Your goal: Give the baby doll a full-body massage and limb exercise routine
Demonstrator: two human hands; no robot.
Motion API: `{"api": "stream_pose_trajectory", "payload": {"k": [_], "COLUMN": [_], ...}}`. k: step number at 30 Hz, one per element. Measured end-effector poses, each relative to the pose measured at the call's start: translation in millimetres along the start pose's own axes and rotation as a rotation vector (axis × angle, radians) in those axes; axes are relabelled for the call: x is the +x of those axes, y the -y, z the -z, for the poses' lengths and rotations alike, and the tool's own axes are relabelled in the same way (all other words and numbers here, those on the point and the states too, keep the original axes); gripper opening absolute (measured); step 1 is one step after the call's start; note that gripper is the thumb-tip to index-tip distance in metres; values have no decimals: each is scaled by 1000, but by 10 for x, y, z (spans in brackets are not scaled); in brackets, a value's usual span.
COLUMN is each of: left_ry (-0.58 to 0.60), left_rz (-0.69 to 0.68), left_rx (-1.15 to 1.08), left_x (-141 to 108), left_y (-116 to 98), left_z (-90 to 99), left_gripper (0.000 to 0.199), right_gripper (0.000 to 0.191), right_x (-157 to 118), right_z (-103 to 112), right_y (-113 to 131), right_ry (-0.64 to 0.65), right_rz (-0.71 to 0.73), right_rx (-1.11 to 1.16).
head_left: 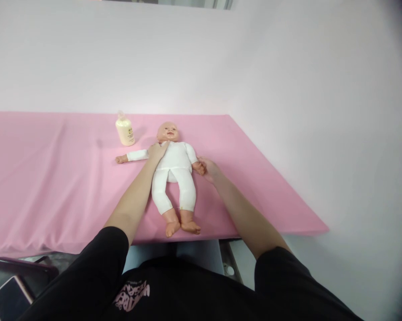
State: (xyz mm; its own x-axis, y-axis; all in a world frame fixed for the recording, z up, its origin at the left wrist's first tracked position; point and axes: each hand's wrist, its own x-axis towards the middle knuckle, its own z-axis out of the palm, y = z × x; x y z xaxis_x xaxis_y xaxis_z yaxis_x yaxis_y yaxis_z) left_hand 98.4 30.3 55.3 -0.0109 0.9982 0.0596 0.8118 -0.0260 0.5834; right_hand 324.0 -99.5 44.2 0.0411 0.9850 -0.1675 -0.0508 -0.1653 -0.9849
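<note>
A baby doll (174,156) with a white cloth body and tan head, hands and feet lies face up on a pink cover. Its head points away from me. My left hand (157,151) clasps the doll at the shoulder on the left side, with the thumb lying over the upper chest; the other fingers are partly hidden. That doll arm stretches out to the left. On the right side, my right hand (209,168) holds the doll's small hand (198,167), keeping that arm down beside the body.
A cream pump bottle (125,130) stands left of the doll's head. The pink-covered table (53,178) meets white walls behind and at the right. A phone-like device (11,299) lies on a dark bag or seat at lower left.
</note>
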Motion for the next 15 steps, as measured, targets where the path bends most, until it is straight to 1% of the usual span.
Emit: {"api": "stream_pose_trajectory", "payload": {"k": [1,3,5,8,11,15], "left_ry": [8,24,33,43,60,59], "left_rz": [4,8,16,48,98,141], "left_rx": [26,54,44,8,-37,-199], "left_x": [1,-3,-12,-28,-34,-85], "left_y": [-2,-6,-11,-25,-34,-54], "left_z": [4,14,25,40,55,93], "left_gripper": [76,81,85,89,89,84], "right_gripper": [16,38,50,57,60,65], "right_x": [-24,-83,-135,-174,-182,-210], "right_z": [-20,-77,-147,-243,-300,-318], "right_y": [6,16,24,26,11,-16], "right_ry": [1,46,98,98,94,112], "right_rz": [-42,-99,-100,-69,0,110], "right_rx": [84,215,289,383,423,437]}}
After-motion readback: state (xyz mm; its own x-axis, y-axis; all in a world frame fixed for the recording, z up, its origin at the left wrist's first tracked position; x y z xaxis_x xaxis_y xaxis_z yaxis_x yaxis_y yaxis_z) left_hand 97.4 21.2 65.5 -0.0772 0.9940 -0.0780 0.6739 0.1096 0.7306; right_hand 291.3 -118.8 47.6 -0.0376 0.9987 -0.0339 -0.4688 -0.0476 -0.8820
